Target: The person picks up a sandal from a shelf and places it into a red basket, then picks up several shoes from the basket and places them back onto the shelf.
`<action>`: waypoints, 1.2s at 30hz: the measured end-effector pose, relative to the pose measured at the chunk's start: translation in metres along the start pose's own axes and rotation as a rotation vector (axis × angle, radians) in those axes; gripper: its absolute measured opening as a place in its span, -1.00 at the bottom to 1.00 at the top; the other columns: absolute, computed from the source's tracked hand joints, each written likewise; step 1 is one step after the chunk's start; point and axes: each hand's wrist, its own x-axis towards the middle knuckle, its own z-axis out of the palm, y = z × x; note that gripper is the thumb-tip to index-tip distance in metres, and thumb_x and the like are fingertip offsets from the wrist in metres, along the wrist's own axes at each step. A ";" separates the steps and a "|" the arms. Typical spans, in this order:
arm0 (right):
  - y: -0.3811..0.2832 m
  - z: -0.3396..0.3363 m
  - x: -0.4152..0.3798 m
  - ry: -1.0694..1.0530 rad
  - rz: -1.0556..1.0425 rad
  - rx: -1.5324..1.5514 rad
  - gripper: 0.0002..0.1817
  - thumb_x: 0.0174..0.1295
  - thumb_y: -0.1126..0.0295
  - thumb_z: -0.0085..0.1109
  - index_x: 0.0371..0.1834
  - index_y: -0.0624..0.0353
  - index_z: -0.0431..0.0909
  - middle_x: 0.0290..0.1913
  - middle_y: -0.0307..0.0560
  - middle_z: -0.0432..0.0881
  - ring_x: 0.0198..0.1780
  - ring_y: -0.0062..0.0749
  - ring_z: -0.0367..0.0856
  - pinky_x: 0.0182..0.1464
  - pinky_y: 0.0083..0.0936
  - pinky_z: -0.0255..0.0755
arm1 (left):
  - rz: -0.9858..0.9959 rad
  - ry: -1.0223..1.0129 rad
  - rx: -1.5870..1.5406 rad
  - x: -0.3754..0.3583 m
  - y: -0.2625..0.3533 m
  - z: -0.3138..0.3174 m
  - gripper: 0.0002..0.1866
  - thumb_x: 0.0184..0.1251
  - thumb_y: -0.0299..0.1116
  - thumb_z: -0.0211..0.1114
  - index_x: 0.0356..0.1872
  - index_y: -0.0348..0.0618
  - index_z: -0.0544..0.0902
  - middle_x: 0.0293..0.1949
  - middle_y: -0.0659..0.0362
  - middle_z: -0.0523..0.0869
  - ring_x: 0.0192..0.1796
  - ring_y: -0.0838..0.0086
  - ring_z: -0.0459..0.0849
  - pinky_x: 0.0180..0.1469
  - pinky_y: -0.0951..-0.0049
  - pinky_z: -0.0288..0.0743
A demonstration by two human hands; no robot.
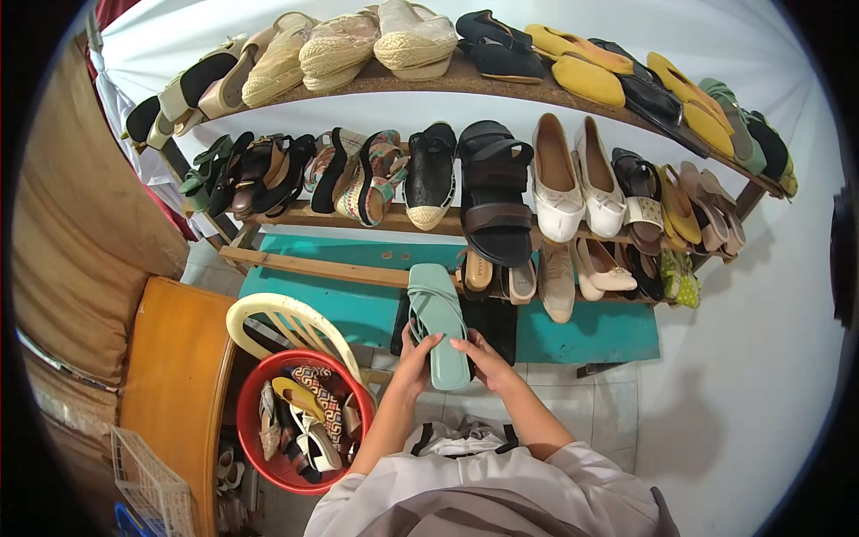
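A mint-green strappy sandal [438,313] is held in front of me, its open toe end pointing toward the shelves. My left hand [414,358] grips its left edge near the heel, thumb on the insole. On the opposite edge my right hand [481,360] holds it the same way, with the thumb on top. Most of the fingers are hidden under the sole. Behind the sandal lies a dark flat item [495,327] on the teal bench [582,336]; I cannot make out what it is.
Ahead stands a wooden shoe rack [447,79] with rows of sandals, espadrilles and flats, among them white flats [559,215]. On my left, a red basin [259,456] of shoes sits by a cream plastic chair [240,311], beside an orange wooden table [170,376] and a white wire basket [148,479].
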 end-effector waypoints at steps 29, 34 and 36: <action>-0.015 0.022 0.157 0.390 -0.145 -0.068 0.07 -0.11 -0.07 0.28 0.32 0.24 -0.16 0.29 0.07 0.04 0.32 -0.25 0.00 0.23 -0.38 0.03 | -0.119 -0.211 0.149 0.249 0.049 -0.041 -0.09 0.13 -0.31 0.24 0.32 0.03 -0.27 0.11 -0.10 0.36 -0.04 0.13 0.54 -0.14 0.20 0.54; -0.013 0.021 0.173 0.520 -0.197 -0.104 0.19 -0.16 -0.23 0.21 0.36 0.28 -0.24 0.37 0.23 -0.15 0.40 -0.03 -0.24 0.35 -0.26 -0.21 | -0.254 -0.269 0.116 0.264 0.054 -0.024 -0.56 0.21 -0.25 0.15 0.08 -0.19 0.33 -0.06 -0.02 0.54 -0.12 0.23 0.60 -0.17 0.22 0.56; -0.020 0.024 0.172 0.546 -0.199 -0.108 0.17 -0.14 -0.23 0.19 0.36 0.27 -0.24 0.37 0.23 -0.15 0.40 -0.02 -0.23 0.35 -0.26 -0.20 | -0.306 -0.212 0.147 0.253 0.068 -0.008 -0.62 0.25 -0.20 0.09 -0.01 -0.24 0.44 -0.13 0.00 0.59 -0.16 0.25 0.62 -0.18 0.22 0.56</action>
